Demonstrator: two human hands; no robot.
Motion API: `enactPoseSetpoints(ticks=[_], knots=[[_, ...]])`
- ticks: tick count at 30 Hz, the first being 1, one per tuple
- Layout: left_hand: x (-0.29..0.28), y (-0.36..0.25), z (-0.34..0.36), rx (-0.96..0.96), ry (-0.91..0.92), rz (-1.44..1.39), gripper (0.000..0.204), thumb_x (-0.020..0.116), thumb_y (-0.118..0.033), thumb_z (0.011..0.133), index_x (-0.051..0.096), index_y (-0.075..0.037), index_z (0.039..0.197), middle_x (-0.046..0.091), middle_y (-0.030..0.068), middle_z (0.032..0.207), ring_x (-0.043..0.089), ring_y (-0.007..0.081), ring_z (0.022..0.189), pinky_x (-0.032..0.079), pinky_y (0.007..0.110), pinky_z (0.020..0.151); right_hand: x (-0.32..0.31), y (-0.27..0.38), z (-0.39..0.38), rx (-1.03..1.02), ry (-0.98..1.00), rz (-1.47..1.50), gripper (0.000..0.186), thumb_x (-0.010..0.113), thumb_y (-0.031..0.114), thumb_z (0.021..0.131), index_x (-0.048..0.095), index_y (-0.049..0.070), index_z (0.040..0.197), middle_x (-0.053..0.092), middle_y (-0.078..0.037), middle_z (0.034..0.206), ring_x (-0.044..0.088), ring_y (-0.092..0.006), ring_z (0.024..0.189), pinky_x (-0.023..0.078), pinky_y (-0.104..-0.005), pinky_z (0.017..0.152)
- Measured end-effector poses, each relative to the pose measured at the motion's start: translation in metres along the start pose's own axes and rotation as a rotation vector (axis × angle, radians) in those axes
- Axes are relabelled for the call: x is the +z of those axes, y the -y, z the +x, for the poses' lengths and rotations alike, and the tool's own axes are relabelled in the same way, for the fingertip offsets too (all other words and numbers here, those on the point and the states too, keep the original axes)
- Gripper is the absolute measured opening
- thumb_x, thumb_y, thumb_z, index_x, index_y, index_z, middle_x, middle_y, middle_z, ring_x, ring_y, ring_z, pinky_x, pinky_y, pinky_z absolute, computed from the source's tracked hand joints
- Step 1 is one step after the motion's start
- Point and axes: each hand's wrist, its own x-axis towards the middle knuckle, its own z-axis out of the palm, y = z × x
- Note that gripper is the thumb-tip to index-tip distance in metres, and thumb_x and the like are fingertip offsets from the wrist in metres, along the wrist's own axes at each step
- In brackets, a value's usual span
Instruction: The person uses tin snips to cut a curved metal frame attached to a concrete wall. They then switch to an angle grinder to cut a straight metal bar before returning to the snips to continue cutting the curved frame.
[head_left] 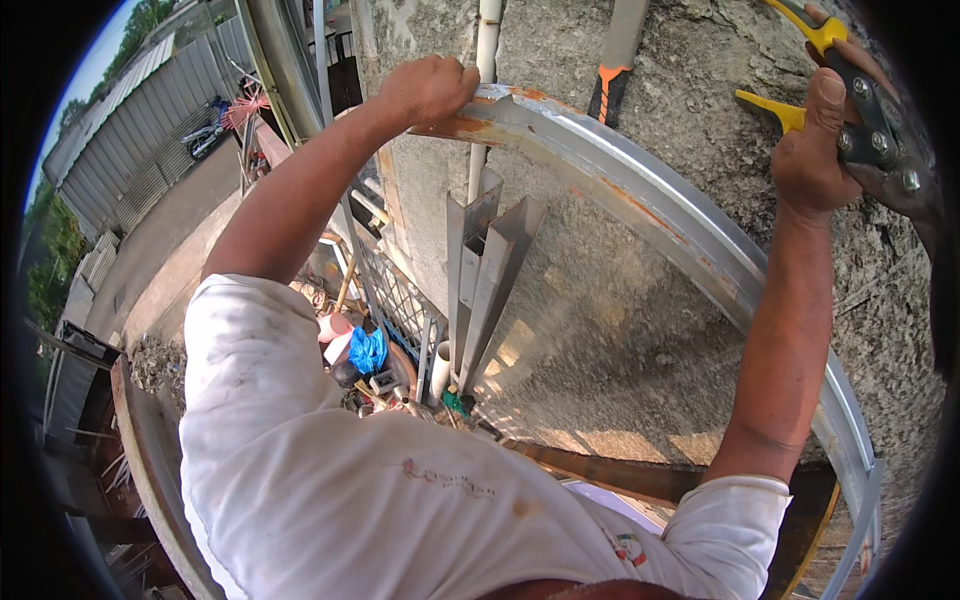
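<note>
At the upper left of the head view my left hand (428,92) is closed over the end of a long grey metal channel (650,195), which has rust patches. The channel runs to the lower right, passing behind my right forearm. At the upper right my right hand (815,150) is closed on a hinged hand tool (868,135) with yellow and black arms and several bolts. Its two yellow arms (775,108) stand apart. My right thumb points up; the other fingers are partly hidden behind the tool. A flat grey piece with an orange and black end (608,88) lies between my hands.
Two upright grey metal channels (490,270) lean by the rough concrete wall (600,340). A white pipe (487,45) runs along it. Below left lie a blue plastic bag (368,348) and mixed scrap. Farther left are a corrugated metal fence (130,145) and a parked motorcycle (205,130).
</note>
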Motion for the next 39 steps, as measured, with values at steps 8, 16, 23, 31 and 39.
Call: enactPoseSetpoints(ticks=[8, 16, 23, 31, 39], knots=[[-0.009, -0.03, -0.02, -0.183, -0.105, -0.08, 0.025, 0.051, -0.025, 0.095, 0.062, -0.005, 0.106, 0.07, 0.0195, 0.083, 0.07, 0.0403, 0.077, 0.056, 0.053, 0.062, -0.001, -0.004, 0.004, -0.028, 0.074, 0.0, 0.025, 0.056, 0.009, 0.101, 0.056, -0.003, 0.122, 0.067, -0.02, 0.122, 0.065, -0.0234, 0.114, 0.049, -0.0336, 0.101], [0.01, -0.027, -0.028, -0.367, -0.101, -0.197, 0.03, 0.051, -0.034, 0.097, 0.065, -0.009, 0.103, 0.069, 0.0187, 0.08, 0.068, 0.042, 0.074, 0.054, 0.053, 0.068, 0.008, -0.003, -0.01, 0.058, 0.04, 0.01, 0.025, 0.06, 0.011, 0.1, 0.059, -0.003, 0.12, 0.068, -0.018, 0.116, 0.066, -0.0219, 0.107, 0.051, -0.0336, 0.099], [0.028, -0.002, 0.014, -0.142, -0.556, -0.49, 0.05, 0.04, -0.046, 0.102, 0.07, -0.007, 0.09, 0.066, 0.0165, 0.082, 0.065, 0.0404, 0.081, 0.051, 0.05, 0.071, -0.013, -0.007, -0.008, 0.084, 0.136, -0.075, 0.025, 0.054, 0.014, 0.102, 0.058, -0.003, 0.12, 0.065, -0.016, 0.111, 0.064, -0.0211, 0.101, 0.051, -0.0412, 0.1], [0.075, 0.025, 0.063, 0.134, -0.843, -0.594, 0.031, 0.05, -0.034, 0.093, 0.057, -0.003, 0.089, 0.055, 0.0218, 0.09, 0.054, 0.0377, 0.083, 0.043, 0.046, 0.075, 0.003, 0.001, -0.013, 0.081, 0.105, 0.034, 0.025, 0.047, 0.013, 0.104, 0.055, -0.005, 0.119, 0.061, -0.017, 0.114, 0.062, -0.0226, 0.1, 0.05, -0.045, 0.1], [0.02, -0.004, 0.004, -0.223, -0.22, -0.433, 0.067, 0.032, -0.058, 0.104, 0.076, -0.01, 0.086, 0.064, 0.0108, 0.062, 0.066, 0.0314, 0.061, 0.054, 0.044, 0.06, -0.01, -0.001, -0.014, 0.124, 0.098, 0.021, 0.024, 0.048, 0.013, 0.104, 0.057, -0.006, 0.116, 0.061, -0.015, 0.112, 0.061, -0.0204, 0.097, 0.05, -0.0454, 0.101]])
